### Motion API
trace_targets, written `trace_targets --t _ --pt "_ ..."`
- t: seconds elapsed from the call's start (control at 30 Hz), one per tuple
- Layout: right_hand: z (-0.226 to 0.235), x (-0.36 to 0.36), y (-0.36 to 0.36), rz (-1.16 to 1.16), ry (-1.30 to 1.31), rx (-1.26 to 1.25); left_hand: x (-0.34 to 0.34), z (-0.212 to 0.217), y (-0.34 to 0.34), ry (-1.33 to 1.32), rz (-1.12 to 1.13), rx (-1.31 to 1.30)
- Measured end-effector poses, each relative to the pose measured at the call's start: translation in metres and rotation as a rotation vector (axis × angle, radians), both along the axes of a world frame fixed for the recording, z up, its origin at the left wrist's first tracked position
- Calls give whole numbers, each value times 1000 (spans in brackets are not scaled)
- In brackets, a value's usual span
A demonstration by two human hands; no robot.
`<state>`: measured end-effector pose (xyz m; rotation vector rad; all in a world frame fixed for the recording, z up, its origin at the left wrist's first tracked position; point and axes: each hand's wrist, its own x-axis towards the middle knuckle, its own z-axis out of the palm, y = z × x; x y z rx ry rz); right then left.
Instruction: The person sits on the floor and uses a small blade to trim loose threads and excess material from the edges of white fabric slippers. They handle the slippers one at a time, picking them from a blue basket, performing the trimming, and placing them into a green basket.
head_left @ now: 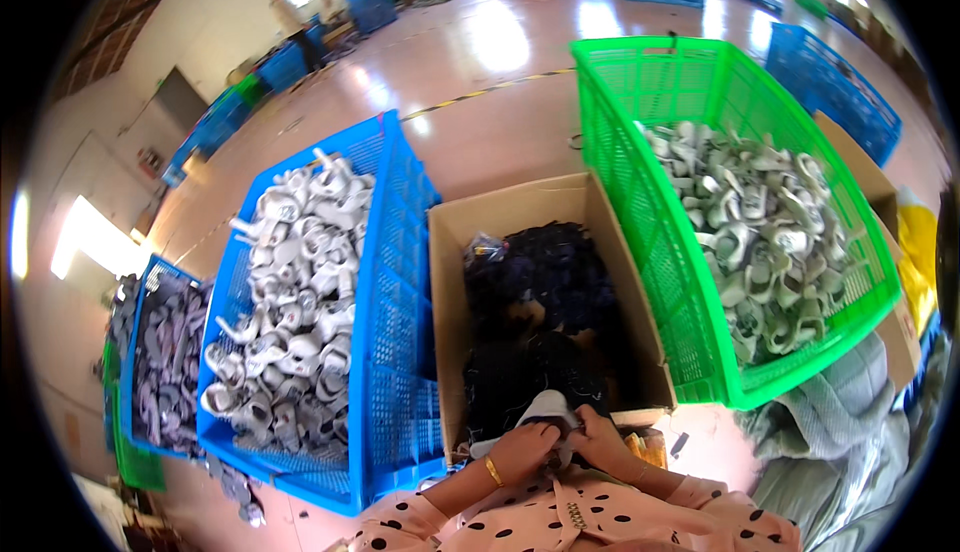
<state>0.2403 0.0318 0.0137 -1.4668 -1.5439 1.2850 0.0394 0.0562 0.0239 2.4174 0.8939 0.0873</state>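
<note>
Pale pink clothing (610,520) with dark spots fills the near edge, and from its sleeves the left hand (527,450), with a gold bracelet (493,470) at its wrist, and the right hand (603,442) come together; both hands are closed, fingers gripping a white-and-dark shoe piece (547,405) between them at the near end of an open cardboard box (520,195). Dark pieces (560,262) lie heaped inside the box, with a clear plastic bag (485,248) at their left. Just left, a blue crate (395,282) holds piled white shoe parts (300,272); just right, a green crate (660,252) holds similar pale parts (765,222). Farther left, another blue crate (127,392) carries flat greyish pieces (175,352). Grey cloth (830,397) lies at the near right, with yellow material (915,252) beyond it. Far left, a person (290,20) stands on the shiny floor (480,152)
</note>
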Motion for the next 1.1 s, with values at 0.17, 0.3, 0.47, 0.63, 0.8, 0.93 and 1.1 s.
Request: trace_targets --t 0.17,0.3,0.47,0.63,0.8,0.93,1.1 --pt "13 11 28 -97 111 52 13 38 23 -91 133 240" --pt "37 9 65 -90 251 142 16 69 40 -197 212 432" --pt "37 -5 85 -25 366 107 1 90 31 -222 310 610" --pt "23 -7 83 31 530 -171 -94 163 15 172 534 977" --pt "-17 -4 87 34 552 -349 -307 231 -48 223 1475 1323" --pt "-47 -5 84 -106 622 -415 -450 314 -119 -297 2234 936" --pt "-58 -5 81 -201 647 -399 -501 361 -135 -702 2285 684"
